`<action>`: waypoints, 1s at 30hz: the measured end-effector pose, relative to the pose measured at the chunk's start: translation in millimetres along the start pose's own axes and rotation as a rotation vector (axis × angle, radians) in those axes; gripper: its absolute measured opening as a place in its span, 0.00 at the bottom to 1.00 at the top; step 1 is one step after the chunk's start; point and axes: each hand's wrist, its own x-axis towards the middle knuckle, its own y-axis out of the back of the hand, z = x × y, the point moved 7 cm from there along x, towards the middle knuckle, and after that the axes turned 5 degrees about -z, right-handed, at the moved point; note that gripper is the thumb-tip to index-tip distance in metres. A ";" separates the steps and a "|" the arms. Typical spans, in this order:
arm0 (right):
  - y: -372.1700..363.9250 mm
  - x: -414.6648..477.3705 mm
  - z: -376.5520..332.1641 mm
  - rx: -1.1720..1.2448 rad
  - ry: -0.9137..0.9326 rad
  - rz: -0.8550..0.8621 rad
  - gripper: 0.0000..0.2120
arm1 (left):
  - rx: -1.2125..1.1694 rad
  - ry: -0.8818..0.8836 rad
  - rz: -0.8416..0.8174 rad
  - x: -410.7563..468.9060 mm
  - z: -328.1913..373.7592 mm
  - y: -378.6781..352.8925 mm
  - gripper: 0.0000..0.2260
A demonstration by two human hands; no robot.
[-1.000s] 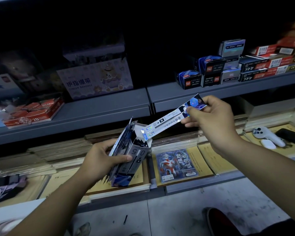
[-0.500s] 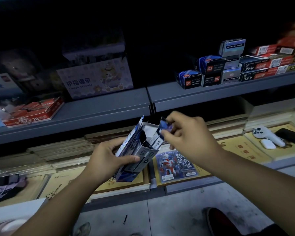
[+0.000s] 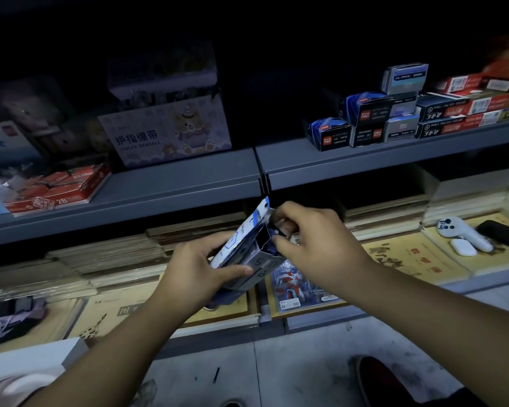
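My left hand [image 3: 197, 267] grips a tall blue and white carton [image 3: 249, 257] with an open top, tilted to the right, in front of the lower shelf. Several slim blue packets stand inside it. My right hand [image 3: 315, 239] is at the carton's open mouth, its fingertips curled round the top of a packet [image 3: 274, 235] that is sunk almost fully into the carton. Only a dark blue tip of that packet shows.
A grey upper shelf [image 3: 188, 183] carries a finger-bandage box [image 3: 165, 130], red pencil boxes [image 3: 56, 189] and stacked blue and red boxes [image 3: 373, 118]. The lower shelf holds notebooks, a hero-print pack [image 3: 294, 283], a white controller [image 3: 465, 233] and a dark phone [image 3: 503, 236]. A shoe [image 3: 385, 383] stands on the floor.
My right hand has brought the long packet down from up right and pushed it into the carton. The left hand has kept hold of the carton, lifting it slightly.
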 end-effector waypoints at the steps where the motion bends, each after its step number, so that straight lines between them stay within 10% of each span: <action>1: 1.3 0.4 -0.2 0.019 0.021 0.025 0.06 | -0.002 0.002 0.005 0.3 -0.4 0.0 0.23; 30: -5.6 1.7 -3.8 -0.100 -0.093 0.041 0.03 | 0.132 -0.134 0.039 -2.2 12.0 2.3 0.23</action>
